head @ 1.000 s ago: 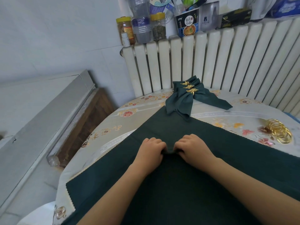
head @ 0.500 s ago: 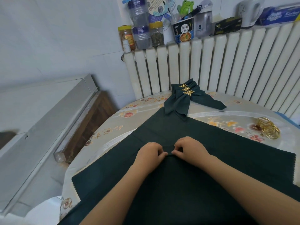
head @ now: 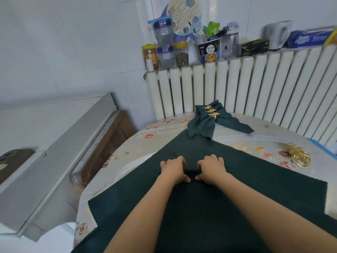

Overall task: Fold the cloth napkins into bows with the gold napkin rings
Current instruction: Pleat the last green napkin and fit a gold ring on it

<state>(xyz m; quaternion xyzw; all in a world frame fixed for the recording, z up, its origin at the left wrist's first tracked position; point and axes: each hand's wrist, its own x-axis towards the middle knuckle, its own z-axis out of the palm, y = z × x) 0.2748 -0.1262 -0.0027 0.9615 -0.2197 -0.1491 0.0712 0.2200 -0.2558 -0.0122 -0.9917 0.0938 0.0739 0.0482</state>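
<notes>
A dark green napkin [head: 237, 189] lies spread flat on the worktop [head: 127, 154]. At its middle the left hand [head: 173, 169] and right hand [head: 212, 168] sit side by side, fingers and thumbs of each curled, pinching up a fold. Beyond the napkin lie finished bows [head: 209, 119]; to its right, loose gold rings [head: 299, 156].

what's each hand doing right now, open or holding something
Left hand: fingers curled, pinching a fold of the dark green napkin.
Right hand: fingers curled, pinching the same fold beside it.
</notes>
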